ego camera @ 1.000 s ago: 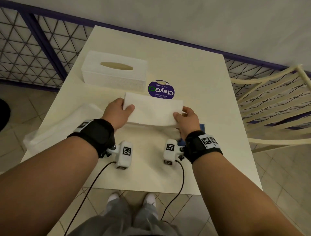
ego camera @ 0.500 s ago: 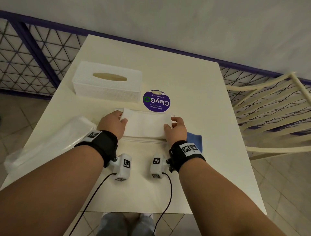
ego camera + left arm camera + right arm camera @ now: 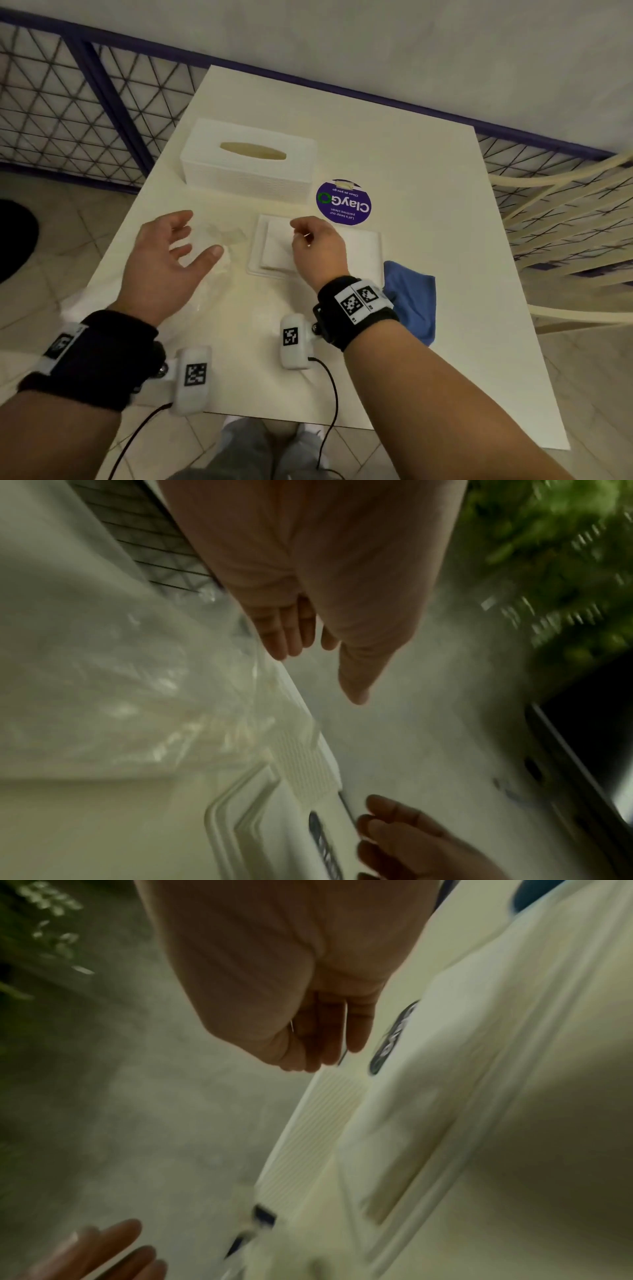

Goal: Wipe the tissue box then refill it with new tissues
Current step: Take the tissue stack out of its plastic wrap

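The white ribbed tissue box cover [image 3: 246, 161] stands upright at the table's back left, its oval slot on top. In front of it a stack of white tissues [image 3: 277, 246] lies on the flat white box base [image 3: 255, 269]. My right hand [image 3: 301, 233] hovers over the stack's left half with fingers loosely curled, holding nothing; the right wrist view [image 3: 318, 1056] shows the same. My left hand [image 3: 195, 236] is open, fingers spread, above a crumpled clear plastic wrapper [image 3: 219, 274]. A blue cloth [image 3: 411, 301] lies by my right wrist.
A round purple sticker [image 3: 343, 202] sits on the cream table [image 3: 394, 154] right of the box. A wire fence [image 3: 68, 102] runs along the left and back. A cream chair [image 3: 565, 212] stands at the right. The table's front edge is near my wrists.
Both hands have let go of the tissue stack, which now lies on the box base. My left hand has moved left over the plastic wrapper; my right has lifted off the stack.
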A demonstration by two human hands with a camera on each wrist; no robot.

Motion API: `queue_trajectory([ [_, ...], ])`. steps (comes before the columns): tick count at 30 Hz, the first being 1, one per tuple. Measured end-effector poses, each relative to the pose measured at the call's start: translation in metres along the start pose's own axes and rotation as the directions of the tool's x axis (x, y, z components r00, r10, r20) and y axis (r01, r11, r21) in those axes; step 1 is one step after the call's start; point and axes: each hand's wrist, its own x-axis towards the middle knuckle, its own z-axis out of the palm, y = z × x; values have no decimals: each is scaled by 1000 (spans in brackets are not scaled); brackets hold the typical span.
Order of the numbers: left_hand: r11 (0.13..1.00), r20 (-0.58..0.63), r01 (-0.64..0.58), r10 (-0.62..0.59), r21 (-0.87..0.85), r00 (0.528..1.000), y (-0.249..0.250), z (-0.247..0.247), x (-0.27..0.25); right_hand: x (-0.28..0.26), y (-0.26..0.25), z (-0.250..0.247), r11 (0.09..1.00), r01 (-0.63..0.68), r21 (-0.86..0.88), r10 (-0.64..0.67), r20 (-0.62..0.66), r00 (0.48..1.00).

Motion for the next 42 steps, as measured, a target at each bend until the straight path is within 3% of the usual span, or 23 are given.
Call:
queue_trajectory([
  [2, 985, -16, 111, -115, -133, 993, -12, -24, -5, -2, -27, 23, 996, 84, -11, -82, 123, 989],
  [3, 985, 2, 158, -159, -75, 987, -19, -35, -6, -2, -38, 34, 993, 122, -6, -119, 178, 977],
  [4, 977, 53, 193, -198, 88, 979, -26, -45, -7, -3, -48, 43, 989, 150, -4, -145, 228, 963],
  [6, 860, 201, 178, -304, 478, 931, -40, -57, -7, 0, -63, 60, 985, 166, -47, -141, 333, 932],
  [8, 722, 287, 104, -398, 684, 871, -50, -59, -8, 7, -72, 74, 973, 133, -187, -38, 441, 897],
  [10, 649, 332, 20, -415, 760, 847, -56, -55, -10, 16, -75, 84, 931, 72, -358, 124, 495, 860],
  [12, 595, 337, -43, -393, 802, 855, -58, -52, -12, 21, -74, 91, 872, 72, -485, 223, 523, 823],
  [14, 566, 287, -49, -340, 823, 895, -59, -52, -15, 21, -71, 96, 856, 96, -508, 232, 542, 808],
  [19, 593, 83, 53, -201, 804, 976, -62, -59, -28, 19, -82, 105, 913, 145, -383, 89, 531, 843],
  [22, 611, 21, 112, -206, 784, 978, -66, -66, -30, 19, -95, 116, 923, 153, -354, 56, 515, 855],
  [26, 615, 29, 134, -248, 777, 968, -71, -67, -26, 18, -103, 127, 922, 121, -369, 80, 484, 871],
  [32, 602, 38, 100, -212, 792, 976, -76, -61, -28, 19, -104, 135, 902, 90, -421, 189, 575, 796],
  [37, 602, 25, 95, -187, 793, 982, -79, -57, -31, 20, -107, 136, 918, 44, -394, 206, 568, 797],
  [42, 605, 30, 67, -149, 793, 988, -78, -54, -35, 25, -108, 131, 894, -4, -448, 313, 619, 720],
])
